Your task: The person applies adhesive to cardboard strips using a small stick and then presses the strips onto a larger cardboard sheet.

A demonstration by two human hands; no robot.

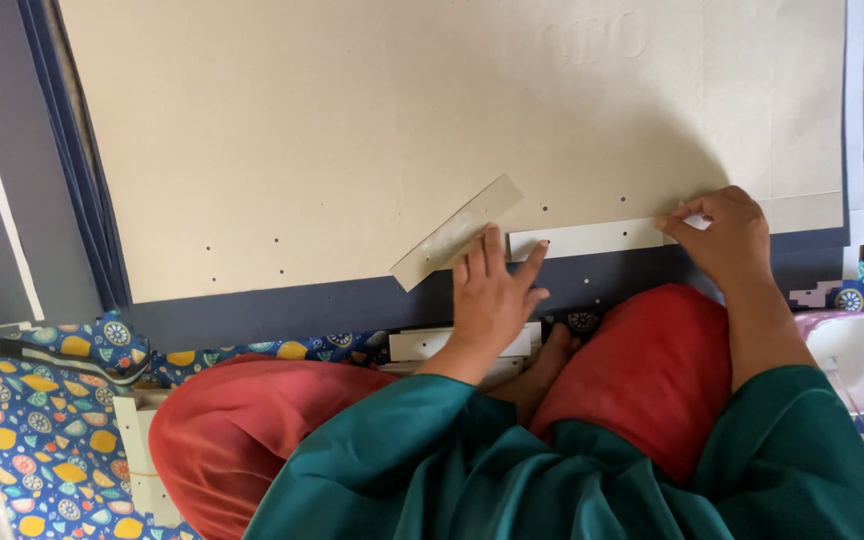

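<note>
— So, where are the hands?

— Both are down at the near edge of the big beige board (402, 130), which lies flat over dark blue sheets (282, 305). The left hand (492, 285) is spread open, fingers pressing flat on the left end of a white strip (592, 239) that lies along the board's lower edge. It grips nothing.

— And the right?

— The right hand (727, 235) pinches the strip's other end between thumb and fingertips, holding it against the board.

— Anything beside them?

— A second strip, pale and tilted (455, 232), lies just left of the left hand, its lower end overhanging the board's edge; it may touch the fingertips, though I cannot tell for sure. More white strips (422, 345) sit under the left wrist, near the person's red-clad knees (242, 430). A patterned blue cloth (42, 420) covers the floor, and another white strip (142, 460) lies on it at the left.
</note>
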